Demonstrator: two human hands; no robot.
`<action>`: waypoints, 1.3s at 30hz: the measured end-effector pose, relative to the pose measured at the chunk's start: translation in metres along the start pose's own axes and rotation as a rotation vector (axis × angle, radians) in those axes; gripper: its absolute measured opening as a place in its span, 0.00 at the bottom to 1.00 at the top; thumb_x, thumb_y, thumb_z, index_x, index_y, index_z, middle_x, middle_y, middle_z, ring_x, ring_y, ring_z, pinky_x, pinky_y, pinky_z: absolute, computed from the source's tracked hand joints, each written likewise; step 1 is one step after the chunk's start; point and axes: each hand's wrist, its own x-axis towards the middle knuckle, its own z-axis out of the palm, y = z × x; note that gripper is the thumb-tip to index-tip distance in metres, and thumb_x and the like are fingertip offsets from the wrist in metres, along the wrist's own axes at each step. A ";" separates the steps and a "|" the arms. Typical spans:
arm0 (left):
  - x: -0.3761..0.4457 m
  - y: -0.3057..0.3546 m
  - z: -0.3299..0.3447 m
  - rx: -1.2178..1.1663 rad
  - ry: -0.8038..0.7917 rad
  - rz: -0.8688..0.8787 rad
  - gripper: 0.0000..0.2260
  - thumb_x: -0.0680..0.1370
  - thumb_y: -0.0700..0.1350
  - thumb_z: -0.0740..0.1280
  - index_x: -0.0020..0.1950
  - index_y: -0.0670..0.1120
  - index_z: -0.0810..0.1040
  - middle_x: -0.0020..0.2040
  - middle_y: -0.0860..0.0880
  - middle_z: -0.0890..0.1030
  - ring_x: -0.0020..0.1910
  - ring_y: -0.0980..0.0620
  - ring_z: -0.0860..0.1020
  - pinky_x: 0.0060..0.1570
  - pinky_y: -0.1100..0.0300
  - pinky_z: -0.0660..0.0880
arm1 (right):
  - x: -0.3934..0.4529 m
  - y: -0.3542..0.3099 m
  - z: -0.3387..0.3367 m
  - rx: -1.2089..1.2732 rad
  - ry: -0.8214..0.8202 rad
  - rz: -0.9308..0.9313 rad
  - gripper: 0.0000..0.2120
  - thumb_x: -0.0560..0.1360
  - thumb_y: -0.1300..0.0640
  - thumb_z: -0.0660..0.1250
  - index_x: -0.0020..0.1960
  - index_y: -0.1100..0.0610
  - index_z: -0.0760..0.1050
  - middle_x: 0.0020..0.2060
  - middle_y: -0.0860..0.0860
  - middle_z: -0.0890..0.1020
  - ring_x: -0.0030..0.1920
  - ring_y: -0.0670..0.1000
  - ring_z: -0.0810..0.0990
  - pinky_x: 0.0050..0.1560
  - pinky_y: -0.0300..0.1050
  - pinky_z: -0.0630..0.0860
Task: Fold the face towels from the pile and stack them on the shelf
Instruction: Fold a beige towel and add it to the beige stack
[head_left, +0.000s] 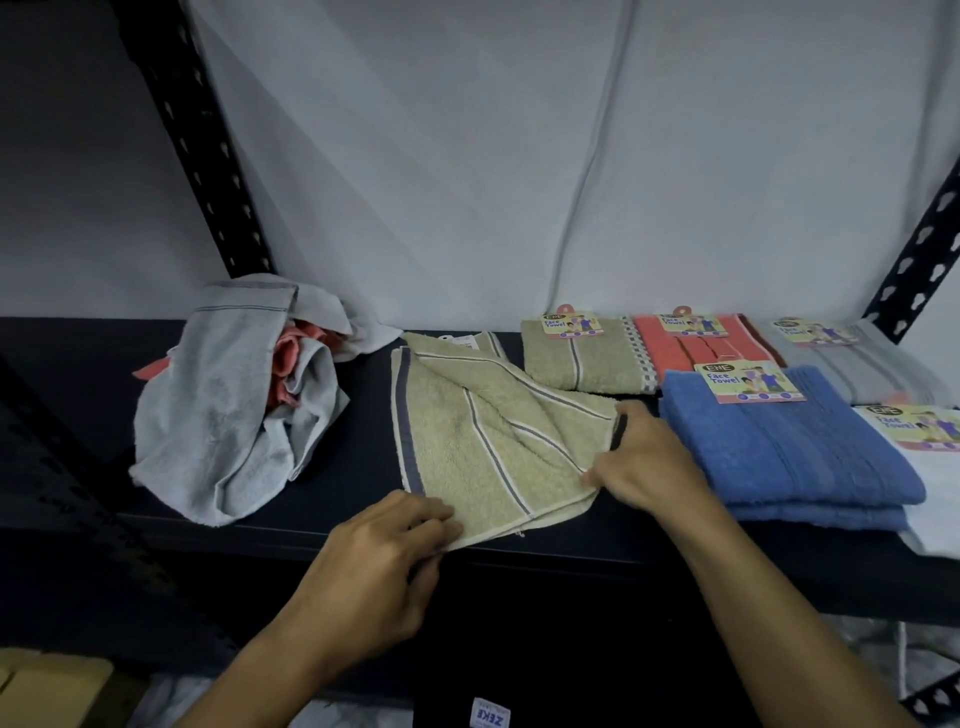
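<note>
From the head camera: the olive-green terry face towel with grey and cream stripes (483, 431) lies half folded on the dark metal shelf (571, 545), its near corner hanging at the front lip. The left hand (384, 551) pinches that near-left corner, fingers curled on the cloth. The right hand (639, 462) grips the right edge, fingers closed over the hem.

Here's the risk. The top layer sits skewed, stripes running diagonally, so pressing down now would likely set a crooked fold. The near corner overhangs the lip; if the left hand lets go, the towel could slide off the front. And the right hand works just beside the folded blue terry towel with its cardboard label (779, 447), so a careless sweep could nudge that stack out of line.

To the far left slumps the loose pile of grey and coral towels (234, 405), well apart from the work. Along the back right stand folded towels: an olive one (576, 358), a coral one (701, 343), a grey one (857, 358), and a white one (930, 493) at the near right edge.

Behind hangs a pale creased sheet (467, 156), framed by black perforated steel uprights (208, 156). Light is dim.
</note>
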 end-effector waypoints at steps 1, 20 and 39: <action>0.000 -0.001 -0.002 0.004 -0.015 -0.002 0.14 0.72 0.43 0.70 0.57 0.50 0.84 0.57 0.57 0.80 0.54 0.59 0.79 0.45 0.62 0.80 | 0.007 -0.004 -0.002 0.041 -0.008 0.028 0.41 0.65 0.55 0.72 0.73 0.50 0.58 0.66 0.55 0.69 0.63 0.60 0.73 0.60 0.56 0.73; -0.016 -0.013 -0.011 0.099 0.106 0.056 0.11 0.78 0.45 0.69 0.60 0.49 0.82 0.55 0.53 0.78 0.52 0.56 0.77 0.45 0.63 0.76 | 0.012 -0.030 0.003 0.411 0.371 -0.273 0.03 0.75 0.52 0.69 0.46 0.51 0.79 0.40 0.46 0.81 0.44 0.51 0.80 0.48 0.50 0.78; -0.039 -0.012 0.009 0.100 0.374 -0.005 0.07 0.79 0.45 0.70 0.52 0.42 0.85 0.52 0.51 0.83 0.48 0.53 0.80 0.46 0.62 0.77 | -0.066 -0.044 0.079 -0.062 0.310 -1.261 0.07 0.73 0.59 0.71 0.50 0.53 0.83 0.41 0.45 0.77 0.43 0.47 0.75 0.33 0.36 0.70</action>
